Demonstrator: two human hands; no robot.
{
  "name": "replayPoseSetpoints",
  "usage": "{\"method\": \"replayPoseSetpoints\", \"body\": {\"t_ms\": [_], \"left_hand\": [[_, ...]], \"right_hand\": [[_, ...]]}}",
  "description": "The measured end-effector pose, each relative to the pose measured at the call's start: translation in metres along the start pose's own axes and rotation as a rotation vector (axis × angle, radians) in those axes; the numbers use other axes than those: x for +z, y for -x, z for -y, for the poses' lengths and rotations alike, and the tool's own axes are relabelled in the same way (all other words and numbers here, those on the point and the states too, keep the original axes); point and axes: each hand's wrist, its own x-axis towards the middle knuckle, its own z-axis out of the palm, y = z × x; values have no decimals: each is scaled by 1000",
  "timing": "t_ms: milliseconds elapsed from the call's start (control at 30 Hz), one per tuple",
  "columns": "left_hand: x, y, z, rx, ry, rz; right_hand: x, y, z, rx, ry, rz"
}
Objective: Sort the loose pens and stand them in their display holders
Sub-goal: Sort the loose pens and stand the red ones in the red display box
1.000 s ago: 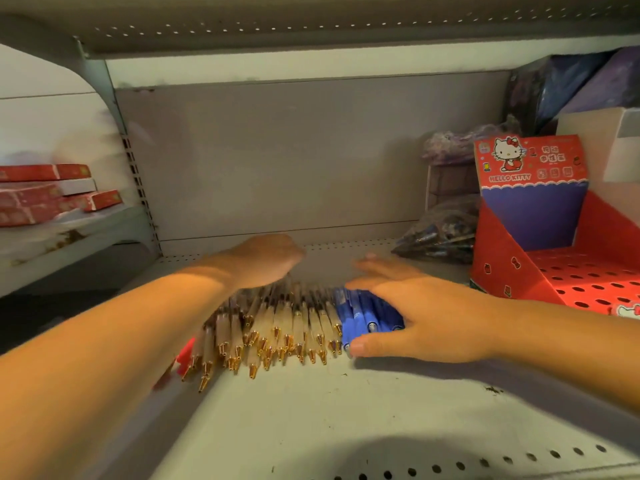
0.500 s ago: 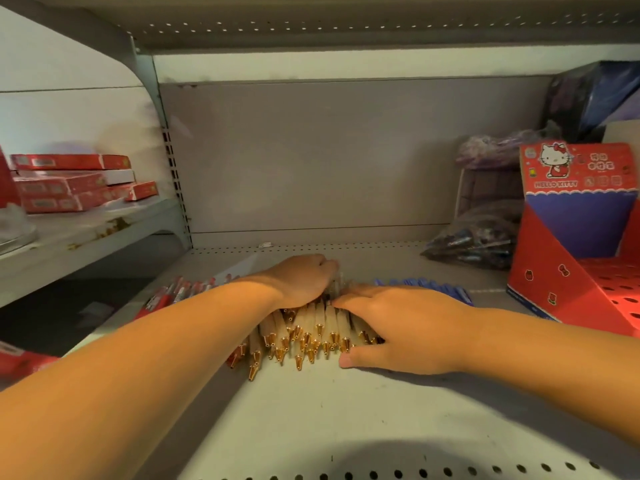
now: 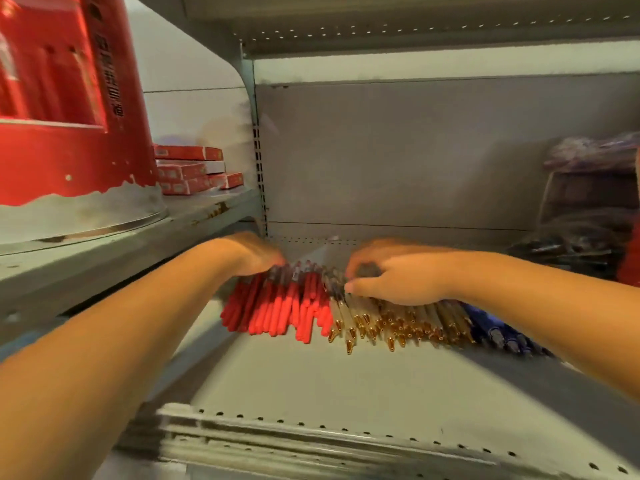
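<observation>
A row of loose pens lies side by side on the grey shelf [image 3: 311,382]: red pens [image 3: 277,306] on the left, clear gold-tipped pens [image 3: 398,323] in the middle, blue pens [image 3: 498,330] on the right. My left hand [image 3: 254,254] rests over the far ends of the red pens, fingers bent down behind them. My right hand [image 3: 394,277] lies on the gold-tipped pens, and its curled fingers and thumb pinch the dark upper ends of pens at the red-gold border. The hands are blurred. A sliver of the red display holder [image 3: 631,268] shows at the right edge.
A big red display box [image 3: 62,140] and stacked flat red boxes [image 3: 194,171] stand on the neighbouring shelf to the left. Dark plastic bags of stock [image 3: 585,216] crowd the back right. The perforated shelf lip [image 3: 311,431] runs along the front.
The view has swung left, and the red pens now show. Both hands moved left along the row, from the gold-tipped and blue pens to the red and gold-tipped pens.
</observation>
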Motion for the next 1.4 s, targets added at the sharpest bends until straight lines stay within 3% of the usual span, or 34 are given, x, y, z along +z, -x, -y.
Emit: {"method": "replayPoseSetpoints", "body": {"t_ms": [100, 367, 633, 900, 1167, 1400], "left_hand": [[5, 10, 14, -103, 116, 44], [19, 7, 21, -158, 357, 214], [16, 5, 8, -192, 274, 282], [8, 7, 6, -132, 204, 400], [7, -2, 14, 20, 111, 365], [9, -11, 11, 37, 16, 362]], "right_hand": [[1, -34, 17, -26, -31, -31], [-2, -103, 11, 49, -98, -47], [14, -138, 22, -23, -95, 151], [18, -137, 36, -39, -115, 121], [18, -133, 49, 47, -89, 119], [19, -128, 49, 174, -98, 37]]}}
